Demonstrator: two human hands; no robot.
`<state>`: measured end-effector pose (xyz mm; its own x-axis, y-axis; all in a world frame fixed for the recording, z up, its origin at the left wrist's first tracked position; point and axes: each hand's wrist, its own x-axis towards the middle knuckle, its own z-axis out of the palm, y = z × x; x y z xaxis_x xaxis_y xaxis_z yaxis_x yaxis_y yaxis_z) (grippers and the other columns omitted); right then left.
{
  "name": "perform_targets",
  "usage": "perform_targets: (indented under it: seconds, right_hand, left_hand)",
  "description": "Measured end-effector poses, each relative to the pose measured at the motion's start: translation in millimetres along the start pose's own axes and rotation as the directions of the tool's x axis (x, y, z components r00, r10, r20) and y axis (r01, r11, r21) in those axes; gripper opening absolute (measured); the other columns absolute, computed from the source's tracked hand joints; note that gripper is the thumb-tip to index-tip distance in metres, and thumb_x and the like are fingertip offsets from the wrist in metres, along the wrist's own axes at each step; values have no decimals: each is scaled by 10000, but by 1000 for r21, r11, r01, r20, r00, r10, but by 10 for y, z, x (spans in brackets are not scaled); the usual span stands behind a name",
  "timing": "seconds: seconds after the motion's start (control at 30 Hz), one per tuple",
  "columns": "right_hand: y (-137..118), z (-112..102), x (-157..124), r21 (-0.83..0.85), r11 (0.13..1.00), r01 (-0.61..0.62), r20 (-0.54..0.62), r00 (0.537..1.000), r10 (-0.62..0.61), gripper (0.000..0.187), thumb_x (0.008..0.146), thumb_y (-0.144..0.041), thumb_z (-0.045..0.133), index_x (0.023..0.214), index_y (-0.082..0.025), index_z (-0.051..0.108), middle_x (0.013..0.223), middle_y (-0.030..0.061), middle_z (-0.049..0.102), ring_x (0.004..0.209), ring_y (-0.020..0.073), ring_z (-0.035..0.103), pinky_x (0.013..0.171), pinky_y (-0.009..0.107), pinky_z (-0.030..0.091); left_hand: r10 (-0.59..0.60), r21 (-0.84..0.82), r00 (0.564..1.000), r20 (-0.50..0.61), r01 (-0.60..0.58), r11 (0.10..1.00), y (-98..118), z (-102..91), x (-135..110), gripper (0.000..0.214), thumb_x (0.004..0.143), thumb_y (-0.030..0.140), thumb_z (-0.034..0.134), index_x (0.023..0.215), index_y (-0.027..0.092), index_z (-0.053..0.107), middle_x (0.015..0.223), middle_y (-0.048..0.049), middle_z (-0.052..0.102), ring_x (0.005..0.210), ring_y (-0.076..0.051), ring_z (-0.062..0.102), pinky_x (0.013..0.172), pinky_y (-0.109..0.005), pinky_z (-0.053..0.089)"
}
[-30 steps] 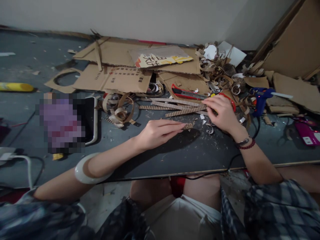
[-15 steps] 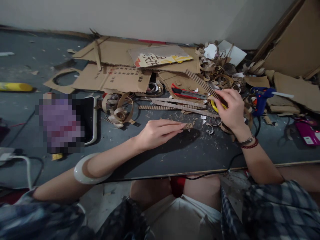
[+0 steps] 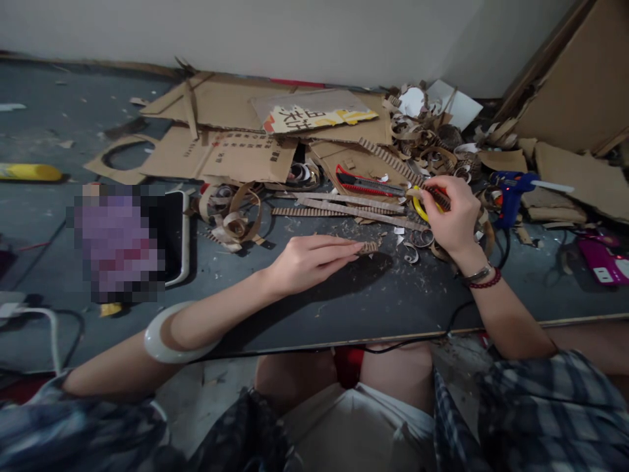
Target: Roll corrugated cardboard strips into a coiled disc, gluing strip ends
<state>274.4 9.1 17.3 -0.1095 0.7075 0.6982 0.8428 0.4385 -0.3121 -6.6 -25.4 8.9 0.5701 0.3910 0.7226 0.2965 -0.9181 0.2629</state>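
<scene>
My left hand is over the table with its fingertips pinched on a small piece of corrugated cardboard, whose ridged edge shows past the fingers. Further right, my right hand has thumb and fingers closed around a long corrugated cardboard strip, which slants up and to the left from the grip. A yellow loop-shaped handle lies just beneath those fingers, partly hidden by them. Flat strips and a red utility knife lie to the left of my right hand.
Cardboard sheets and a heap of curled strips lie toward the wall. A blue glue gun with its cord stands at right, near a magenta device. At left are a phone and a yellow tool.
My right hand has shifted slightly, and its thumb and fingers have drawn closer together on the corrugated strip. My left hand keeps its pinch in the same place.
</scene>
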Motion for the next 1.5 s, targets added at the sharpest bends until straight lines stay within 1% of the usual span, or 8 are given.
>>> perform_targets:
  seconds: [0.23,0.5,0.87,1.0,1.1,1.2,1.33,1.5]
  right_hand:
    - [-132,68,-51,203,960,195,329,909,-255,187,884,-223,516,1016,-226,649,1000,49,690,978,214,616,944,431,466]
    - [-63,234,-38,-18,984,177,408,900,-155,220,878,-235,540,1016,-134,678,936,104,601,909,229,554,827,378,489]
    - [-82,126,9,-49,994,101,205,975,-89,263,936,-239,399,945,-166,652,902,103,651,901,234,593,808,382,488]
    - [-78,48,36,80,991,-103,78,992,97,215,908,-297,465,882,-193,651,808,68,651,748,193,600,685,341,484]
    - [-87,33,59,374,851,-368,116,929,351,171,854,-336,548,808,-201,643,654,15,578,577,141,536,561,304,441]
    - [-148,44,74,641,538,-548,301,824,480,140,793,-330,594,726,-208,600,604,-20,496,509,101,472,501,274,396]
    - [-320,46,47,712,252,-656,531,737,419,156,702,-286,628,636,-205,512,595,-33,468,506,78,438,495,260,378]
    - [-513,40,-50,670,152,-726,660,677,327,115,653,-233,639,630,-196,533,571,-32,541,537,85,501,519,248,408]
  left_hand:
    - [-9,-7,1000,12,9,1000,-9,-1,-14,188,853,147,629,1036,164,671,993,-35,737,871,-96,708,861,-165,560]
    - [4,19,1000,9,-4,1000,-5,-1,-7,194,837,132,646,1029,156,671,979,-31,740,876,-91,707,879,-161,551]
    - [-7,10,1000,1,7,1000,-11,-2,-12,199,833,133,651,1029,157,673,991,-34,737,864,-96,709,864,-163,559]
    - [-11,18,1000,-9,12,1000,-14,1,-16,192,846,151,638,1033,174,676,986,-25,739,853,-98,712,856,-172,566]
    - [-16,22,1000,-7,16,1000,-16,1,-15,181,850,161,635,1026,173,678,979,-25,740,846,-98,713,843,-167,568]
    - [-21,34,1000,-12,21,999,-10,2,-7,178,836,161,654,1012,159,679,966,-31,742,835,-97,713,831,-159,568]
    - [-25,66,999,-38,27,997,14,8,6,174,821,155,669,995,156,681,935,-24,747,800,-88,713,814,-142,564]
    - [-30,121,998,-61,38,992,45,23,11,162,844,187,645,1001,188,684,934,-8,748,782,-86,714,794,-141,570]
